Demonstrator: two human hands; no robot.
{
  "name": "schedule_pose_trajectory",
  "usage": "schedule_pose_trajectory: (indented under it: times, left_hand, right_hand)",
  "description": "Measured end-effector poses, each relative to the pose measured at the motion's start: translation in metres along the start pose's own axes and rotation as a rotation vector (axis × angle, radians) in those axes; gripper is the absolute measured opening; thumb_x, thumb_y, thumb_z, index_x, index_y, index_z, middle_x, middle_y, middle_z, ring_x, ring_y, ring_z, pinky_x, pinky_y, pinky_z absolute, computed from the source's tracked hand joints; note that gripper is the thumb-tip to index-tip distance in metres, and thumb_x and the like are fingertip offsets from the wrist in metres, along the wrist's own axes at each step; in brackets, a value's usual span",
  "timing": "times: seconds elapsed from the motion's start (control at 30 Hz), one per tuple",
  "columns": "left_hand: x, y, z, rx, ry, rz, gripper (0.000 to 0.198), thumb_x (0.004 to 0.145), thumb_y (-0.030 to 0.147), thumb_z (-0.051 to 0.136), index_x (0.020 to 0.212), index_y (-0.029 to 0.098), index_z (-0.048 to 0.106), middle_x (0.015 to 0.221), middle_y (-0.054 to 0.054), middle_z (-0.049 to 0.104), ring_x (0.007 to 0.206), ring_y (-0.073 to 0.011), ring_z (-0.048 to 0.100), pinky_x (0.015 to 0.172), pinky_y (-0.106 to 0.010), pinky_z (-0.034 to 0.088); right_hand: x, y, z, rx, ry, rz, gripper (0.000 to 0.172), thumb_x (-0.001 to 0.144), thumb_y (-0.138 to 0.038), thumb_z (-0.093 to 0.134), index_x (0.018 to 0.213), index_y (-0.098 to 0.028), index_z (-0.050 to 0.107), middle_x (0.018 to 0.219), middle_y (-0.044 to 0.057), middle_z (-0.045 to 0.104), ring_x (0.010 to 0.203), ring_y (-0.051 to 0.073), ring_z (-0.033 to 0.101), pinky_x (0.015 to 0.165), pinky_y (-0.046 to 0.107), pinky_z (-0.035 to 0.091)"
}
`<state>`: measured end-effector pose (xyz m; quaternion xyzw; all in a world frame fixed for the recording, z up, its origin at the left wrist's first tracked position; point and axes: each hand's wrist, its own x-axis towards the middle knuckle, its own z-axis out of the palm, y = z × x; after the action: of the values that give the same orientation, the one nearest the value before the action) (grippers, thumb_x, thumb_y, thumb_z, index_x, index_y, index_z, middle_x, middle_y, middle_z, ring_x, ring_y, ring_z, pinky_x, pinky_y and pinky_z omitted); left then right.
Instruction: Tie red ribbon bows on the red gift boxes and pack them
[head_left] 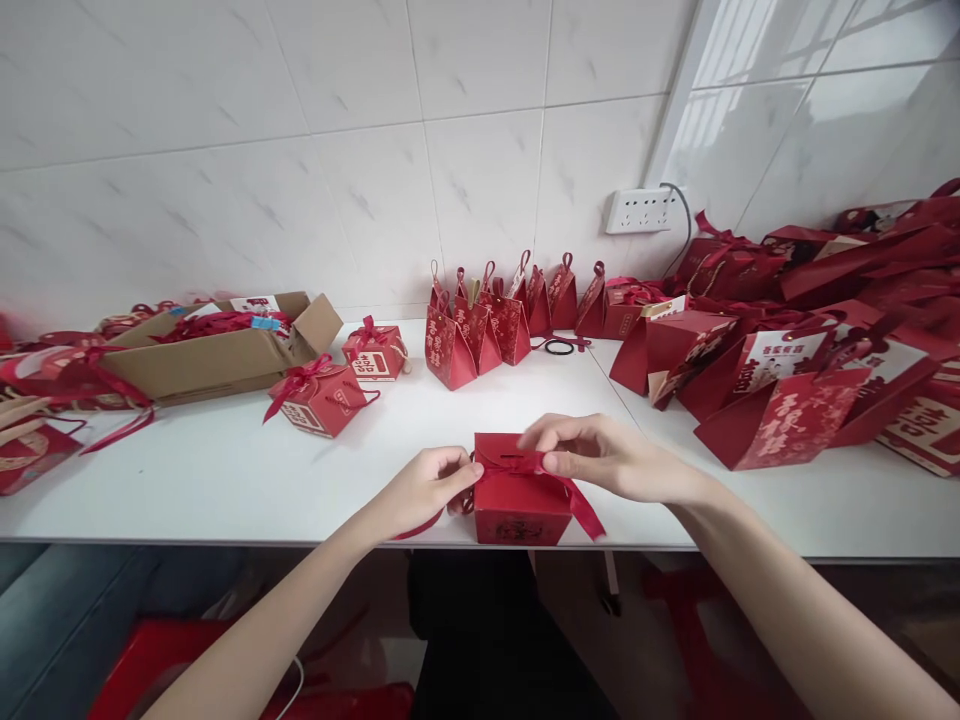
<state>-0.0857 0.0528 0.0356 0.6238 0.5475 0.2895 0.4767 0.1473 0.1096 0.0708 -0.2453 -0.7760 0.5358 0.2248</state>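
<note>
A red gift box [523, 505] with a dark printed design stands at the table's front edge, directly before me. Red ribbon [585, 508] crosses its top, one tail hanging down the right front side. At the box's left upper edge, my left hand [435, 487] is closed, thumb and fingers pinching the ribbon there. My right hand [600, 455] reaches over the top right of the box, with thumb and fingertips closed on the ribbon near the middle. The fingertips partly cover the ribbon, so its knot or loop cannot be made out.
An open cardboard carton [195, 365] with red ribbons stands at the left. Two tied boxes [322, 400] sit beside it. Several pointed red boxes [450, 350] line the wall, near a black cord loop [559, 347]. More red boxes [787, 420] pile up at the right.
</note>
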Motion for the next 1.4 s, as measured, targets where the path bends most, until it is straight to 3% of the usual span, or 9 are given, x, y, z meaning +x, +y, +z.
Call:
schedule_pose_trajectory:
  times: [0.07, 0.23, 0.33, 0.53, 0.8, 0.97, 1.13, 1.27, 1.4]
  left_hand:
    - [0.001, 0.005, 0.0, 0.066, 0.008, -0.003, 0.035, 0.084, 0.047, 0.051, 0.065, 0.017, 0.049, 0.06, 0.004, 0.051, 0.053, -0.0095, 0.046, 0.054, -0.022, 0.037]
    - [0.0, 0.015, -0.002, 0.191, 0.009, 0.02, 0.03, 0.083, 0.041, 0.051, 0.064, 0.018, 0.049, 0.06, 0.003, 0.049, 0.056, -0.0107, 0.046, 0.055, -0.023, 0.035]
    - [-0.003, 0.019, -0.005, 0.183, 0.002, 0.002, 0.027, 0.083, 0.04, 0.051, 0.067, 0.018, 0.048, 0.059, 0.004, 0.048, 0.055, -0.0102, 0.045, 0.054, -0.022, 0.034]
    - [-0.007, 0.026, -0.008, 0.167, -0.021, 0.019, 0.021, 0.083, 0.039, 0.051, 0.091, 0.019, 0.051, 0.066, 0.004, 0.052, 0.059, -0.0109, 0.046, 0.055, -0.022, 0.033]
    - [-0.01, 0.039, -0.012, 0.261, -0.006, 0.093, 0.017, 0.087, 0.034, 0.041, 0.086, 0.02, 0.051, 0.071, 0.003, 0.05, 0.06, -0.0113, 0.045, 0.057, -0.023, 0.035]
    - [-0.016, 0.046, -0.013, 0.501, -0.011, 0.134, 0.011, 0.076, 0.028, 0.057, 0.085, 0.022, 0.056, 0.081, 0.002, 0.059, 0.07, -0.0145, 0.052, 0.06, -0.024, 0.037]
    - [-0.019, 0.047, -0.007, 0.72, 0.067, 0.184, 0.009, 0.082, 0.022, 0.046, 0.086, 0.023, 0.054, 0.086, 0.001, 0.059, 0.068, -0.0145, 0.053, 0.061, -0.025, 0.037]
    - [-0.018, 0.049, -0.009, 0.952, 0.127, 0.301, 0.021, 0.088, 0.029, 0.04, 0.081, 0.019, 0.058, 0.09, -0.003, 0.055, 0.057, -0.0114, 0.048, 0.057, -0.026, 0.036]
    - [-0.016, 0.061, -0.017, 1.094, 0.126, 0.34, 0.026, 0.09, 0.03, 0.039, 0.082, 0.019, 0.062, 0.087, -0.004, 0.058, 0.06, -0.0132, 0.05, 0.055, -0.026, 0.033]
  right_hand:
    - [0.007, 0.002, 0.011, 0.052, 0.017, -0.033, 0.033, 0.081, -0.049, 0.058, 0.071, -0.018, 0.059, 0.097, 0.008, 0.063, 0.089, 0.019, 0.058, 0.078, 0.03, 0.043]
    - [0.022, 0.02, 0.032, 0.103, 0.218, -0.035, 0.029, 0.08, -0.046, 0.061, 0.075, -0.017, 0.058, 0.072, 0.002, 0.064, 0.067, 0.015, 0.058, 0.066, 0.027, 0.044]
    - [0.024, 0.025, 0.037, 0.017, 0.295, -0.048, 0.02, 0.081, -0.038, 0.061, 0.076, -0.018, 0.06, 0.074, 0.001, 0.065, 0.069, 0.014, 0.058, 0.067, 0.026, 0.045]
    - [0.021, 0.021, 0.035, -0.184, 0.254, -0.108, 0.021, 0.088, -0.026, 0.046, 0.088, -0.021, 0.067, 0.088, 0.003, 0.068, 0.082, 0.017, 0.061, 0.078, 0.031, 0.045]
    - [0.024, 0.028, 0.038, -0.003, 0.268, -0.042, 0.008, 0.081, -0.025, 0.056, 0.087, -0.02, 0.059, 0.084, 0.002, 0.069, 0.078, 0.016, 0.064, 0.075, 0.03, 0.048]
    - [0.025, 0.032, 0.039, 0.126, 0.321, 0.019, 0.027, 0.075, -0.029, 0.065, 0.096, -0.022, 0.049, 0.075, -0.002, 0.07, 0.073, 0.015, 0.065, 0.073, 0.03, 0.049]
    - [0.026, 0.029, 0.038, 0.07, 0.326, 0.002, 0.014, 0.075, -0.031, 0.064, 0.081, -0.018, 0.062, 0.079, 0.002, 0.07, 0.074, 0.016, 0.065, 0.072, 0.03, 0.05]
    - [0.027, 0.028, 0.039, 0.029, 0.325, -0.022, 0.014, 0.078, -0.03, 0.059, 0.084, -0.018, 0.065, 0.082, 0.003, 0.071, 0.076, 0.016, 0.065, 0.074, 0.031, 0.051]
    - [0.028, 0.027, 0.04, 0.028, 0.323, -0.032, 0.014, 0.079, -0.025, 0.055, 0.087, -0.018, 0.064, 0.087, 0.003, 0.071, 0.08, 0.016, 0.065, 0.078, 0.031, 0.05]
